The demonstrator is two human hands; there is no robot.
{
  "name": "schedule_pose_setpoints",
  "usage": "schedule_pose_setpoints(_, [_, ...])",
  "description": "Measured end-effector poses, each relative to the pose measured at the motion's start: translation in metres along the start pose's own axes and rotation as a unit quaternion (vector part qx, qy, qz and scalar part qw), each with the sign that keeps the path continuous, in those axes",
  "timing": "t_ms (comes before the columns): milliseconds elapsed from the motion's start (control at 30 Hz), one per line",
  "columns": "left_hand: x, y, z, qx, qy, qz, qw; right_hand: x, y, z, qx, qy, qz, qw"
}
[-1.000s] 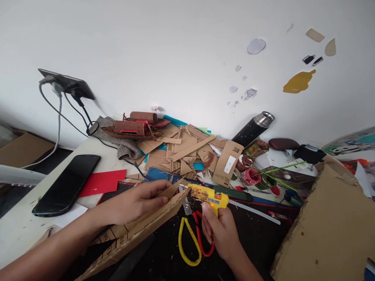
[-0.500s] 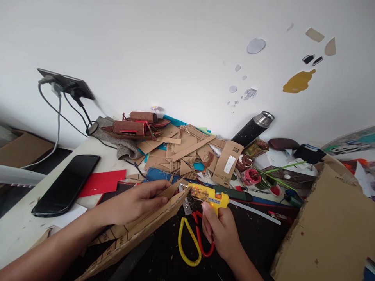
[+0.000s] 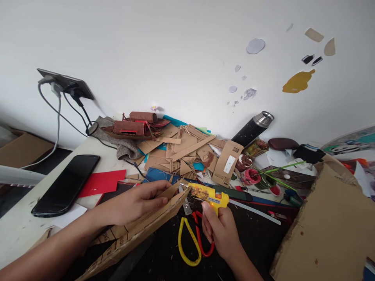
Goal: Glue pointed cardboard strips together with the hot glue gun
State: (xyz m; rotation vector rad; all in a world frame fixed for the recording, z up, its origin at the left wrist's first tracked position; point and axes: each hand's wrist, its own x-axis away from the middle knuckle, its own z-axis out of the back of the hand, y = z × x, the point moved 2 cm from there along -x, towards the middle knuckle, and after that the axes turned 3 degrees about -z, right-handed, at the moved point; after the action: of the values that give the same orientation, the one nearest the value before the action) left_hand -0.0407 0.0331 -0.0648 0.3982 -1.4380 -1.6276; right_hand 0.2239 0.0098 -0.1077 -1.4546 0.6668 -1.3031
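My left hand (image 3: pixel 149 201) grips a folded cardboard piece (image 3: pixel 140 236) near its pointed far end, thumb on the near side. In my right hand (image 3: pixel 218 226) is a yellow hot glue gun (image 3: pixel 208 195), its fingers closed round the handle. The gun's metal nozzle meets the tip of the cardboard, though exact contact is hard to make out. A clear glue stick (image 3: pixel 254 211) sticks out from the gun's back. Beneath the gun lie scissors (image 3: pixel 189 246) with one yellow and one red handle; the cardboard partly hides their blades.
Cardboard scraps (image 3: pixel 187 148) are heaped along the wall beside two brown model boats (image 3: pixel 131 128). A phone (image 3: pixel 67 183) and red paper (image 3: pixel 102 182) lie left. Paint jars (image 3: pixel 251 176) and a tilted black flask (image 3: pixel 252 128) stand behind. A large cardboard sheet (image 3: pixel 328 230) rises at right.
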Motion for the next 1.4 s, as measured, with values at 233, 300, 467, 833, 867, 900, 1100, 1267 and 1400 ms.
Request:
schedule_pose_setpoints(233, [0.000,0.001,-0.001,-0.001,0.002,-0.002,1.000,0.000,-0.001,0.000,-0.001,0.005,0.001,1.000])
schedule_pose_setpoints(300, [0.000,0.000,-0.001,0.000,0.005,0.003,1.000,0.000,0.000,0.001,-0.003,0.007,0.001,1.000])
schedule_pose_setpoints(467, [0.001,-0.005,-0.002,0.005,0.012,0.007,1.000,-0.001,0.000,0.000,-0.006,0.003,0.004,1.000])
schedule_pose_setpoints(833, [0.000,-0.006,-0.001,0.005,0.011,0.003,1.000,-0.001,0.000,0.002,-0.009,0.008,0.001,1.000])
schedule_pose_setpoints(867, [0.000,-0.005,-0.001,0.006,0.010,0.004,1.000,-0.001,0.000,0.002,-0.009,0.008,0.003,1.000])
schedule_pose_setpoints(900, [0.000,-0.004,-0.001,0.008,0.009,0.005,1.000,-0.001,0.000,0.002,-0.009,0.008,0.005,1.000])
schedule_pose_setpoints(1100, [0.000,-0.003,-0.001,0.015,0.002,0.001,1.000,-0.001,0.000,0.001,-0.015,0.007,0.005,1.000])
schedule_pose_setpoints(1267, [0.000,-0.002,-0.001,0.000,0.002,0.004,1.000,-0.001,-0.001,0.001,-0.017,0.010,0.003,1.000])
schedule_pose_setpoints(1400, [0.000,-0.002,-0.001,-0.009,0.005,0.005,1.000,0.000,-0.002,0.001,-0.018,0.008,0.004,1.000])
